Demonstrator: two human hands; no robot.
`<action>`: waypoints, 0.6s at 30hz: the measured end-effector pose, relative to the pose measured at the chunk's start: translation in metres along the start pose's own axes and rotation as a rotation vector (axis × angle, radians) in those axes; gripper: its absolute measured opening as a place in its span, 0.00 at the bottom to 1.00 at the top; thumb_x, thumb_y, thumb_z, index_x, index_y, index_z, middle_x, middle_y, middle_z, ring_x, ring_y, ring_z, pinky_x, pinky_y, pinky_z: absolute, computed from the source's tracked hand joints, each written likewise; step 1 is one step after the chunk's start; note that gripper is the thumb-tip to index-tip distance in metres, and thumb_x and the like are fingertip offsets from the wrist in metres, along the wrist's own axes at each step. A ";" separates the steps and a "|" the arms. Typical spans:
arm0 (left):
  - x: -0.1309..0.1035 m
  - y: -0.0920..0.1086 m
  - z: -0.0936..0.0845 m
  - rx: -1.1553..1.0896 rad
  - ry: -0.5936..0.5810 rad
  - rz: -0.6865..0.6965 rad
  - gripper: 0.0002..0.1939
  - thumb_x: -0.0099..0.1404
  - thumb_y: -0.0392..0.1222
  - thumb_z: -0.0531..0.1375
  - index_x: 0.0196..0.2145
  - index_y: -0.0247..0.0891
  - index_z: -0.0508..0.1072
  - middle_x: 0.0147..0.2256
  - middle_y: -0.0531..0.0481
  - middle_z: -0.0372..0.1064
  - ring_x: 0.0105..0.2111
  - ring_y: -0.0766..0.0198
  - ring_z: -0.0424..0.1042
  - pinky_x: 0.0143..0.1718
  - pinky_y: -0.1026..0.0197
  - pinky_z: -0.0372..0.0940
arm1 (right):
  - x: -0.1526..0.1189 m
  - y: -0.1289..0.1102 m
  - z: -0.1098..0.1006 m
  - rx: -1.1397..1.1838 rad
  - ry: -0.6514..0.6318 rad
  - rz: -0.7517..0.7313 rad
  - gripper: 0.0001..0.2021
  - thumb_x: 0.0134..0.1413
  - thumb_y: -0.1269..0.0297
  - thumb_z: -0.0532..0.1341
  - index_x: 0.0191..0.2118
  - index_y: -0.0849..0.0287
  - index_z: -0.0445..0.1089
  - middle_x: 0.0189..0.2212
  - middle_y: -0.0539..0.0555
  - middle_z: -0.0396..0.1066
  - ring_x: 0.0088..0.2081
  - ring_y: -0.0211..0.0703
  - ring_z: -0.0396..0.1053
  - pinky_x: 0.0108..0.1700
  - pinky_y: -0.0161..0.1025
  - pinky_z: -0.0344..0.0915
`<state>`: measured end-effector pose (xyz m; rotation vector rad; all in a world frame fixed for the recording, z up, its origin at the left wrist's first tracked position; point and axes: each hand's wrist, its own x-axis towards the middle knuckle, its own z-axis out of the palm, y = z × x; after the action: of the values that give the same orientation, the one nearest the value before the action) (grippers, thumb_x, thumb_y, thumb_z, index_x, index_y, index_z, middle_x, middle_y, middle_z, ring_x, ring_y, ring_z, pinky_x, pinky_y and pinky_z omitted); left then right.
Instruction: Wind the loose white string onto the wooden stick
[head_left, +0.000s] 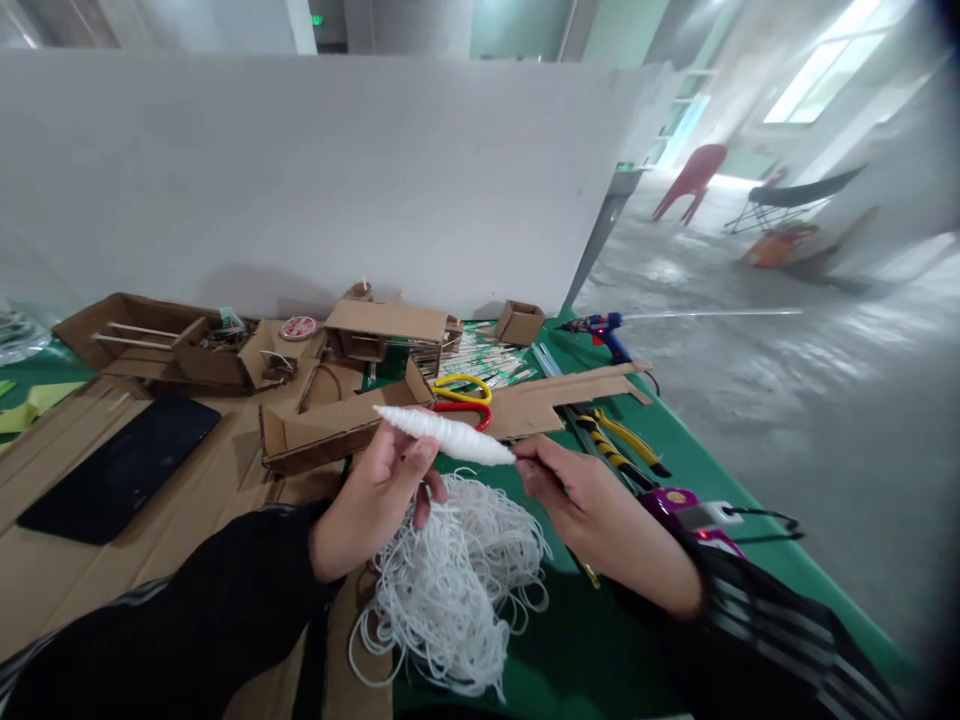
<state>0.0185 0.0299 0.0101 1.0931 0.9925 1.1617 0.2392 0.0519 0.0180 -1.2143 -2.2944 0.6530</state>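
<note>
A white spindle of wound thread, thick in the middle and tapered at both ends, is held up between my two hands. My left hand is closed round its left part, thumb on top. At the right tip, the fingers of my right hand pinch the end; exactly what lies between those fingertips is hidden. Below the hands lies a loose, tangled heap of white cord, close under my left fingers. Just behind the spindle are scissors with yellow and red handles.
Cardboard boxes stand along the white partition. A dark tablet-like slab lies at left on cardboard. To the right are a blue glue gun, yellow-black pliers, a purple device and the green table's edge.
</note>
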 end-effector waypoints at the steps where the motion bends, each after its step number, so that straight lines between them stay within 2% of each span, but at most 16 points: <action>1: -0.001 0.000 -0.001 -0.013 0.007 -0.046 0.18 0.63 0.54 0.58 0.41 0.38 0.61 0.27 0.57 0.61 0.18 0.75 0.58 0.13 0.73 0.51 | 0.001 0.003 0.003 -0.020 0.059 -0.013 0.06 0.65 0.66 0.50 0.39 0.56 0.64 0.28 0.49 0.69 0.28 0.40 0.66 0.30 0.36 0.61; 4: -0.002 -0.003 -0.004 -0.056 0.017 -0.158 0.16 0.65 0.53 0.56 0.30 0.37 0.61 0.20 0.62 0.50 0.16 0.77 0.44 0.15 0.72 0.41 | 0.003 0.009 0.010 -0.130 0.288 -0.076 0.05 0.62 0.69 0.53 0.41 0.56 0.65 0.33 0.52 0.72 0.35 0.42 0.69 0.37 0.37 0.63; 7: -0.003 -0.005 -0.006 -0.016 -0.031 -0.168 0.16 0.66 0.53 0.54 0.31 0.36 0.65 0.18 0.63 0.42 0.16 0.74 0.38 0.16 0.68 0.37 | 0.005 0.014 0.013 -0.223 0.466 -0.130 0.05 0.61 0.69 0.55 0.41 0.57 0.66 0.36 0.53 0.72 0.38 0.43 0.71 0.41 0.37 0.64; 9: -0.005 -0.006 -0.006 0.058 -0.072 -0.124 0.17 0.67 0.53 0.52 0.32 0.36 0.67 0.17 0.62 0.42 0.17 0.73 0.39 0.17 0.66 0.37 | 0.005 0.016 0.013 -0.255 0.541 -0.135 0.05 0.61 0.69 0.56 0.42 0.57 0.67 0.36 0.54 0.73 0.38 0.43 0.71 0.41 0.37 0.65; 13: -0.012 -0.006 -0.005 0.145 -0.142 -0.047 0.17 0.69 0.53 0.51 0.31 0.37 0.67 0.18 0.61 0.45 0.18 0.72 0.43 0.19 0.66 0.40 | 0.006 0.021 0.013 -0.278 0.637 -0.102 0.05 0.60 0.68 0.58 0.42 0.58 0.67 0.36 0.53 0.74 0.37 0.42 0.73 0.40 0.36 0.66; 18: -0.014 -0.007 -0.003 0.079 -0.173 -0.060 0.17 0.69 0.52 0.50 0.31 0.37 0.66 0.18 0.61 0.45 0.17 0.72 0.42 0.18 0.66 0.40 | 0.008 0.024 0.012 -0.258 0.599 -0.164 0.04 0.60 0.71 0.58 0.39 0.56 0.67 0.33 0.51 0.74 0.34 0.40 0.72 0.37 0.35 0.65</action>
<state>0.0147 0.0162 0.0028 1.1972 0.9358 0.9690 0.2428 0.0680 -0.0042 -1.1207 -1.9636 -0.0742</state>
